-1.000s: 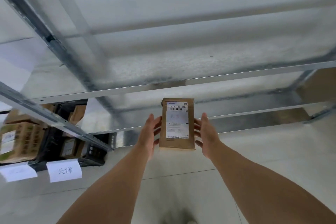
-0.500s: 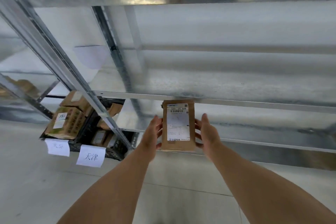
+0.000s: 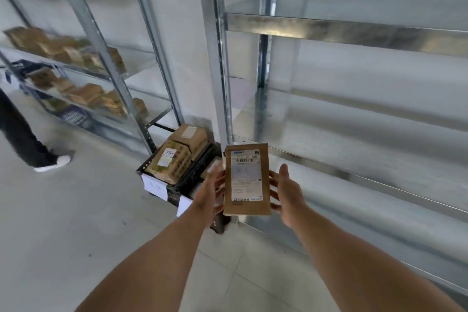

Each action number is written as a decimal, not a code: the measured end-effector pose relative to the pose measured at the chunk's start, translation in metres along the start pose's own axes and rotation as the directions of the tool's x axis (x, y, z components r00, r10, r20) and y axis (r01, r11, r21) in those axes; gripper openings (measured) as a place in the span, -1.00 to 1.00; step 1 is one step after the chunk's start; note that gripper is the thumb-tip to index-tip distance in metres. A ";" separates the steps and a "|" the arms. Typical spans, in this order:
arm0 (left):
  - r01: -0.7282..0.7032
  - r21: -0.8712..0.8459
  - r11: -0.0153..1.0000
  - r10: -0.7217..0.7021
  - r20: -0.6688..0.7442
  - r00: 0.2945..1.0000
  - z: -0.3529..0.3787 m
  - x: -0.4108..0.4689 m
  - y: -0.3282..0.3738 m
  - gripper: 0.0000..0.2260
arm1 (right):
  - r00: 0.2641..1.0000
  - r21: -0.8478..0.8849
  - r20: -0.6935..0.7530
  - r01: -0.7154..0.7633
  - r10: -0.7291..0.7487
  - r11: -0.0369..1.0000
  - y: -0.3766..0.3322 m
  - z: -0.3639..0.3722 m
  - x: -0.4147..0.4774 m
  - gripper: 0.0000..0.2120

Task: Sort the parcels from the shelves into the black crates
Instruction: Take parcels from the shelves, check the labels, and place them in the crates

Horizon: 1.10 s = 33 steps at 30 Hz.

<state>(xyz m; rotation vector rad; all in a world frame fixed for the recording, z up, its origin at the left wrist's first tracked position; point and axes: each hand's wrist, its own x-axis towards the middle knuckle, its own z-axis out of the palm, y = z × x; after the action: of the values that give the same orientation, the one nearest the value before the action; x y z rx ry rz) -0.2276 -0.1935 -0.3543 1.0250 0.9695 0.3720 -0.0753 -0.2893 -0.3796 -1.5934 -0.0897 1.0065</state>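
Out front, arms extended, between left hand point(image 3: 210, 194) and right hand point(image 3: 287, 196): flat brown parcel point(image 3: 247, 206), upright, white shipping label point(image 3: 247, 177) facing the camera. Pressed along its two long edges by fingers point(image 3: 219, 181) nearly straight and spread apart, thumbs pointing up. Hangs in the air just right of the black crates point(image 3: 174, 191) on the floor, overlapping their near end. Farther crate loaded with cardboard boxes point(image 3: 169, 164); white paper labels point(image 3: 155, 186) on the crate fronts. Behind the parcel, galvanised steel shelving point(image 3: 354, 33). Far left, more shelves point(image 3: 121, 99) stacked with blurred brown parcels, and another person's dark-trousered leg point(image 3: 22, 139) ending in a white shoe point(image 3: 54, 163).
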 end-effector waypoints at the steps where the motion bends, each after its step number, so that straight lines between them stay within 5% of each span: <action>1: -0.009 -0.009 1.000 0.009 -0.016 1.000 -0.021 0.004 0.009 -0.60 | 1.000 -0.010 0.011 0.007 -0.007 1.000 -0.002 0.023 0.004 -0.46; 13: -0.051 0.025 0.998 0.054 -0.129 0.990 -0.221 0.058 0.092 -0.57 | 0.993 -0.058 0.115 -0.011 0.017 0.998 -0.008 0.253 0.044 -0.45; 33: 0.008 0.068 0.998 0.017 -0.353 0.935 -0.376 0.274 0.217 -0.63 | 0.948 -0.156 0.259 -0.149 0.186 0.976 -0.089 0.492 0.251 -0.50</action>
<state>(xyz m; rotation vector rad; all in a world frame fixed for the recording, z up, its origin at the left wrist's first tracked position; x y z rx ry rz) -0.3494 0.3049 -0.3709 1.0418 1.3109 0.5434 -0.1912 0.2571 -0.4111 -1.5950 -0.2169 1.3757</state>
